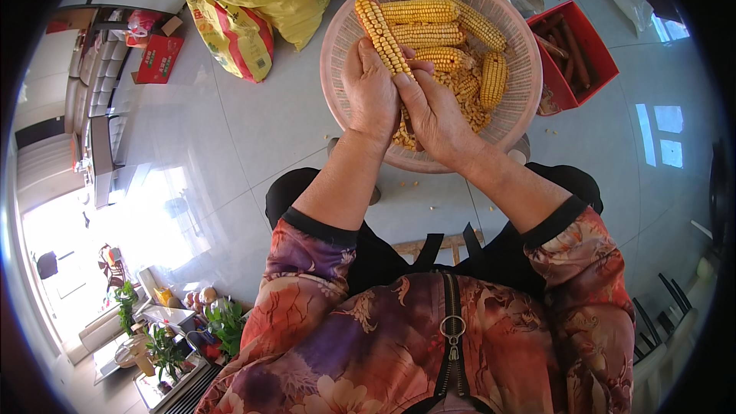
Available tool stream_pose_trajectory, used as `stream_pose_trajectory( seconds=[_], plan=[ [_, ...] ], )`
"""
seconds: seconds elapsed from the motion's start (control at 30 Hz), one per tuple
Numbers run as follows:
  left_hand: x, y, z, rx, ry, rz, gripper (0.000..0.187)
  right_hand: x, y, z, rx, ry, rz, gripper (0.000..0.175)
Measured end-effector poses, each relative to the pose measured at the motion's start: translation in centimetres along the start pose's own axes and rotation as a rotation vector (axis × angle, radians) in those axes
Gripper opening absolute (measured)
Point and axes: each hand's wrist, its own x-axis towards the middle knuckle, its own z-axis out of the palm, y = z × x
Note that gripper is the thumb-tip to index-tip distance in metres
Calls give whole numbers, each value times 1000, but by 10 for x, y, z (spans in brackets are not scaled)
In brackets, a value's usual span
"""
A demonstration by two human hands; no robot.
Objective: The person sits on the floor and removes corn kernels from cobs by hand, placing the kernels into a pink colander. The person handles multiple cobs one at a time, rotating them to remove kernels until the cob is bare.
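Note:
Both my hands are closed around one dried ear of corn point(380, 31), tilted with its upper end pointing away from me. My left hand point(371, 89) wraps its middle, the thumb lying along the kernels. Lower down, my right hand point(440, 112) grips the near end with its thumb pressed on the cob; that end is mostly hidden by my fingers. Beneath is a pink plastic basket point(339, 77) with slotted walls. Several whole ears of corn point(428, 35) rest in it, over a heap of loose kernels point(468, 106).
Right of the basket stands a red box point(598, 72) of bare reddish cobs point(575, 52). Yellow plastic bags point(253, 6) lie at the upper left. Stray kernels point(409, 184) dot the tiled floor point(282, 121). Potted plants point(167, 351) stand at the lower left.

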Motion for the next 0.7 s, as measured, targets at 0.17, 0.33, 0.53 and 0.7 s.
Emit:
stream_pose_trajectory(
  seconds=[0.17,0.33,0.53,0.7],
  plan=[
    [3,-3,-1,120,84,77,35,0,1,1,108,-3,63,55],
    [3,6,2,96,161,-110,31,9,-4,-7,305,-17,183,52],
    [-11,-13,7,42,86,-89,37,11,-1,-10,52,8,331,45],
    [-5,-24,-1,183,100,20,40,8,3,-4,-26,96,138,48]
  ],
)
